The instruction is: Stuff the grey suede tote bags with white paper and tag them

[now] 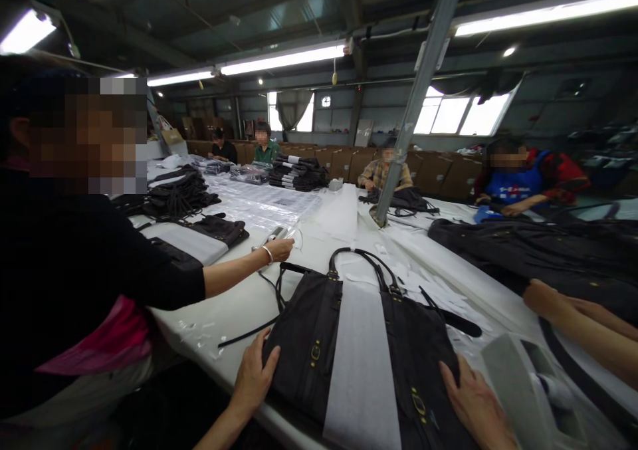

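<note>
A dark handbag [303, 334] with brass-coloured buckles lies face up at the table's near edge. Its two looped handles [355, 254] point away from me, and a white paper band [363, 363] runs down its middle. My left hand [253, 373] grips the bag's left side, thumb on the front. On the opposite side, my right hand [473, 400] holds the edge with its thumb on top; its other fingers are partly hidden. Loose dark straps [249, 332] trail from the bag's left, and another strap end [461, 322] sticks out at its right.
A co-worker's hand [279, 250] reaches over the table from the left, beyond my bag. Banded bags [199, 242] lie there. A grey tape dispenser [528, 383] stands at right, near another person's arms [583, 317]. A metal post [411, 117] rises from the white table [319, 237].
</note>
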